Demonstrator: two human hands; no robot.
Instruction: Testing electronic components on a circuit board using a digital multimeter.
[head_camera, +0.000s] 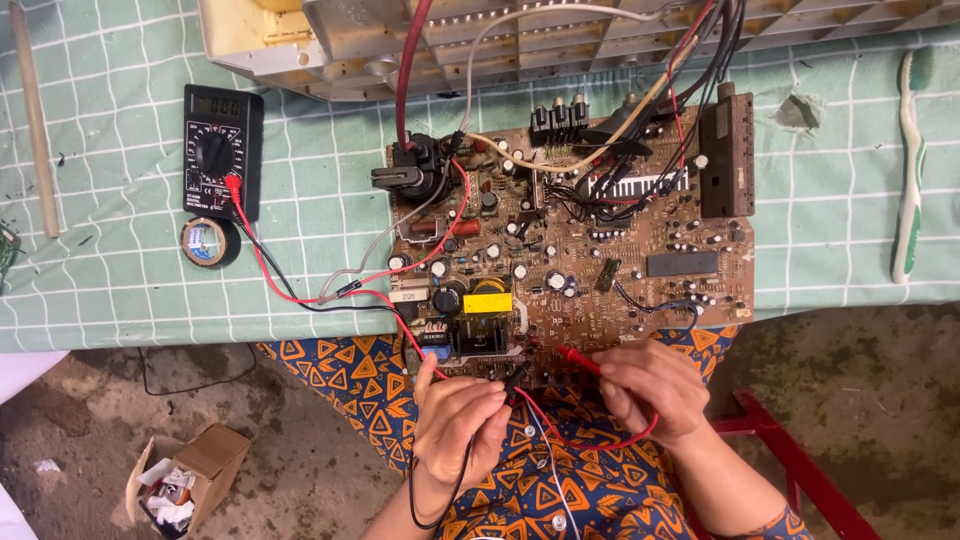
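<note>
left hand (458, 418) curled, pinching black probe (513, 380) | right hand (652, 388) curled, gripping red probe (580, 358) | tips on board (600, 260) near table (120, 290) front edge

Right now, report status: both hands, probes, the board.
Left hand pinching black probe, right hand holding red probe. Both tips at near edge of circuit board. Leads trail to multimeter; tape roll beside it.

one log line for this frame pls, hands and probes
left hand: holds black probe | right hand: holds red probe | both tips: near edge of circuit board | multimeter: on green mat
</note>
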